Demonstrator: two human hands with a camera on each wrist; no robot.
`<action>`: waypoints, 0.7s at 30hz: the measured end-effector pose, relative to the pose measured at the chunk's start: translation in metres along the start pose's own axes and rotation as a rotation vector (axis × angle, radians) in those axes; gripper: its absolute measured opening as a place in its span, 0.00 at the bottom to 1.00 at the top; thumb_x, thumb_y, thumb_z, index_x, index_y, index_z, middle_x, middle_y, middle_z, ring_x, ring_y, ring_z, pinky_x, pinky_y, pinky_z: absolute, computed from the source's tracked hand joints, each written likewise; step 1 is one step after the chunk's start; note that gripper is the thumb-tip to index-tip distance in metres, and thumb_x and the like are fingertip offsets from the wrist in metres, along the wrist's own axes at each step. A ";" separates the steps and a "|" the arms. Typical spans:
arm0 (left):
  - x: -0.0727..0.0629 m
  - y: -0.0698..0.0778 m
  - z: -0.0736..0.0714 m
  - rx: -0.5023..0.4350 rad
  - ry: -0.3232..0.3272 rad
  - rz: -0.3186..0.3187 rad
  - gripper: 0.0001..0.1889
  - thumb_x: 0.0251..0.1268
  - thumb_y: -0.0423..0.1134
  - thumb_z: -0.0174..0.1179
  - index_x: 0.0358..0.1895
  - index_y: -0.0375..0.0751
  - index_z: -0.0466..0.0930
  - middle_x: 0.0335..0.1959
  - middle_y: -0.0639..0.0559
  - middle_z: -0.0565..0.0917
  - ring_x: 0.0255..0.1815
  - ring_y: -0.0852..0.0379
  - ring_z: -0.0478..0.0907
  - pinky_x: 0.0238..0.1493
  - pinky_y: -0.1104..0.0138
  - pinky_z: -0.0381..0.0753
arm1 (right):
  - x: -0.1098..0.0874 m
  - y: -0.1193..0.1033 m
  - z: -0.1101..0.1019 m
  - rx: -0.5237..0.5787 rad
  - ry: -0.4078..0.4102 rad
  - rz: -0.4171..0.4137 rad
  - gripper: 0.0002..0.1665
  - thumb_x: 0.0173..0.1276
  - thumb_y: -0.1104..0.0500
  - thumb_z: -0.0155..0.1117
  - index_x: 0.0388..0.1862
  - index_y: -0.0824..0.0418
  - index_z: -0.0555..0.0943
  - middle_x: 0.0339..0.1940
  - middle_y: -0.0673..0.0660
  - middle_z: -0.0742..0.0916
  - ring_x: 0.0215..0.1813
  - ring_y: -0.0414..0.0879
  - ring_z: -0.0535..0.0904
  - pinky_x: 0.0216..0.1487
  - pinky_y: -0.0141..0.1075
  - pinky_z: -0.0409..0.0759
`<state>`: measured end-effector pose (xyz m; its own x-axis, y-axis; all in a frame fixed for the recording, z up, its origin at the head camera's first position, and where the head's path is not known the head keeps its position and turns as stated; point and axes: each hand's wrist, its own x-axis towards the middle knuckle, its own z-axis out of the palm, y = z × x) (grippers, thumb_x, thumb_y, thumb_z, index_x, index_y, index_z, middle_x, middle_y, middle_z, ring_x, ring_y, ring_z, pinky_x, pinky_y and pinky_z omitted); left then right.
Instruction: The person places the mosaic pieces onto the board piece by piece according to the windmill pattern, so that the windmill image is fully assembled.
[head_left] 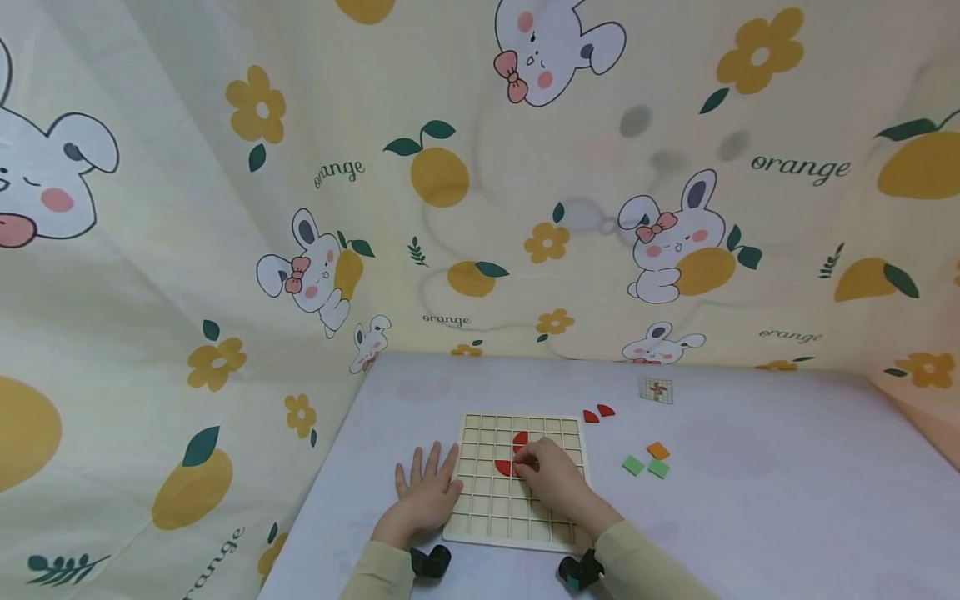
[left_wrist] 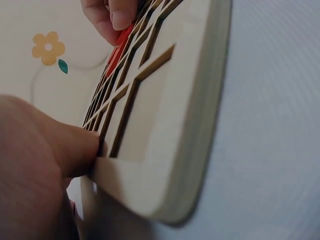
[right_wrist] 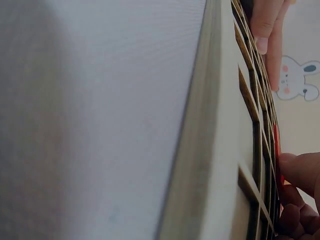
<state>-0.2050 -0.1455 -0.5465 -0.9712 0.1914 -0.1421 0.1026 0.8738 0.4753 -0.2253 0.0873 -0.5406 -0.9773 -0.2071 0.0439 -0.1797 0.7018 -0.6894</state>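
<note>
A pale wooden grid board [head_left: 480,527] lies flat on the table. My left hand [head_left: 426,492] rests at the board's left edge with its fingers spread, and its thumb [left_wrist: 75,147] lies against the frame. Over the middle of the grid, my right hand [head_left: 557,479] bends its fingers and pinches a red piece [right_wrist: 279,172] down at the cells. Just left of those fingertips sits a red quarter-circle tile [head_left: 503,467]. Another red tile [head_left: 521,437] lies in a cell farther back. The right fingers partly hide the red pieces under them.
Two loose red quarter-circle tiles [head_left: 605,411] lie beyond the board's back right corner. To the right are an orange square tile [head_left: 657,450] and two green square tiles [head_left: 633,465]. A small pattern card [head_left: 657,390] lies farther back, before the printed curtain [head_left: 570,283].
</note>
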 end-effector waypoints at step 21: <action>0.001 0.001 0.000 -0.008 -0.021 -0.010 0.31 0.75 0.49 0.45 0.77 0.47 0.52 0.78 0.39 0.44 0.76 0.35 0.28 0.64 0.35 0.21 | -0.005 0.000 -0.003 0.020 0.010 0.004 0.09 0.64 0.61 0.68 0.43 0.54 0.82 0.37 0.47 0.79 0.39 0.42 0.74 0.44 0.37 0.79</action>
<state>-0.2055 -0.1449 -0.5460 -0.9675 0.1920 -0.1648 0.0912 0.8722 0.4805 -0.2208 0.0899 -0.5386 -0.9790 -0.1978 0.0486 -0.1741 0.6888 -0.7037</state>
